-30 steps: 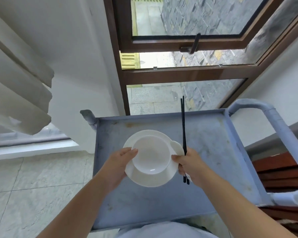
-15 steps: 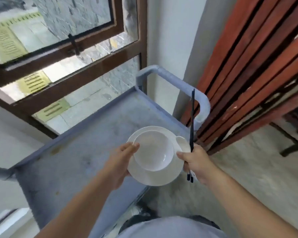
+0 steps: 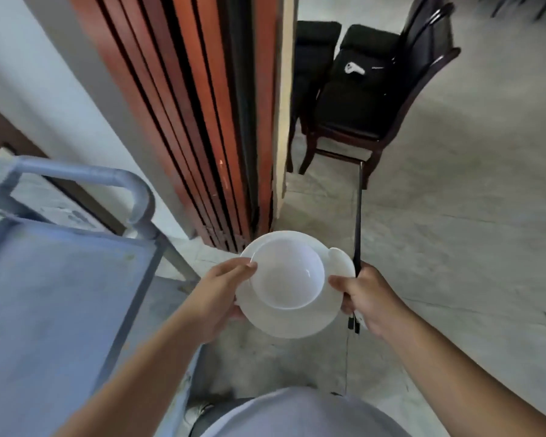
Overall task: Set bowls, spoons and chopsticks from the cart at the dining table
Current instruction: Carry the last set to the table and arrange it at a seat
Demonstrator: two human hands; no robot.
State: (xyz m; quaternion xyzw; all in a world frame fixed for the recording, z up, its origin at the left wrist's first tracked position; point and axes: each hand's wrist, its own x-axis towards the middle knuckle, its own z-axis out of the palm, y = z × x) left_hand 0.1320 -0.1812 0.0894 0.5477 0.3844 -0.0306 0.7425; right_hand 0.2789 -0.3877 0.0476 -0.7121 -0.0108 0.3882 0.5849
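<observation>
Both hands carry 1 stack of crockery out in front of the person, over the floor point(image 3: 438, 247); the left hand point(image 3: 216, 294) grips the left rim of the white plate point(image 3: 292, 324), thumb curled over the edge and touching the rim of the white bowl point(image 3: 286, 274), fingers hidden beneath; the bowl sits upright on the plate, between the 2 hands. The right hand point(image 3: 368, 299) pinches the plate's right rim with the thumb on top, and the same hand's curled fingers clamp the black chopsticks point(image 3: 357, 222), which stand nearly upright, tips rising well above the hand and butt ends poking out just below it. The white spoon point(image 3: 339, 260) lies on the plate's right edge, just above the right thumb. The blue cart point(image 3: 54, 298) stands to the left of the left hand; beyond the hands rise red-brown wooden slats point(image 3: 202, 115), and further off to the right a black chair point(image 3: 369, 99).
</observation>
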